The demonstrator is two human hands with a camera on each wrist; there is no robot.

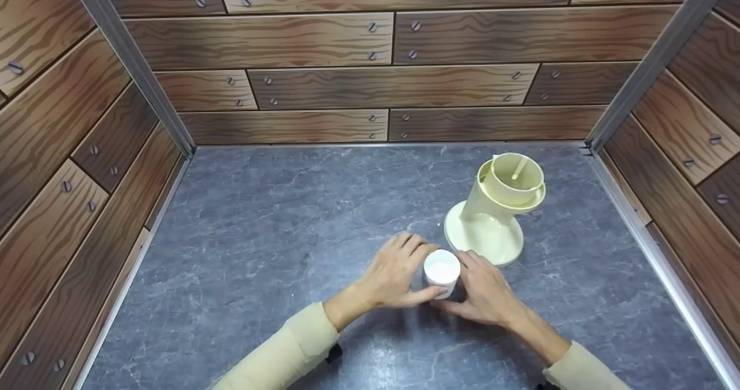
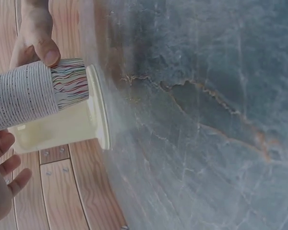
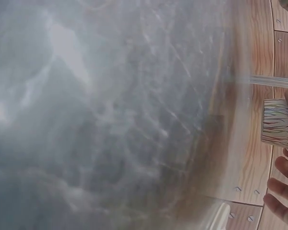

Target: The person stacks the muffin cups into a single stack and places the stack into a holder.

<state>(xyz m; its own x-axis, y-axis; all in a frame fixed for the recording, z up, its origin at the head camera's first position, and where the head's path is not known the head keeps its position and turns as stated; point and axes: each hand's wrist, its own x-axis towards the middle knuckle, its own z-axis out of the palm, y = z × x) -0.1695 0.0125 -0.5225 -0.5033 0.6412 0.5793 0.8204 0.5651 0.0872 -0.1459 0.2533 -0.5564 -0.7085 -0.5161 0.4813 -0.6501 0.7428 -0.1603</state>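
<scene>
Between my two hands stands a stack of paper cups (image 1: 442,267), mouths up, white inside. In the left wrist view the stacked rims of the paper cups (image 2: 25,93) form a ridged column, and the lowest cup shows wavy coloured lines. My left hand (image 1: 399,271) holds the stack from the left, thumb across its front and fingers toward the back. From the other side my right hand (image 1: 483,289) holds it, its thumb low on the patterned cup. Just behind the right hand is a cream stand (image 1: 488,234) with a round base and a tube-like cup on top.
A grey marbled tabletop (image 1: 260,222) lies under everything. Wood-patterned panels (image 1: 324,40) enclose it at the back and both sides, with metal strips (image 1: 665,263) along the edges. The cream stand rises close behind the hands, to the right.
</scene>
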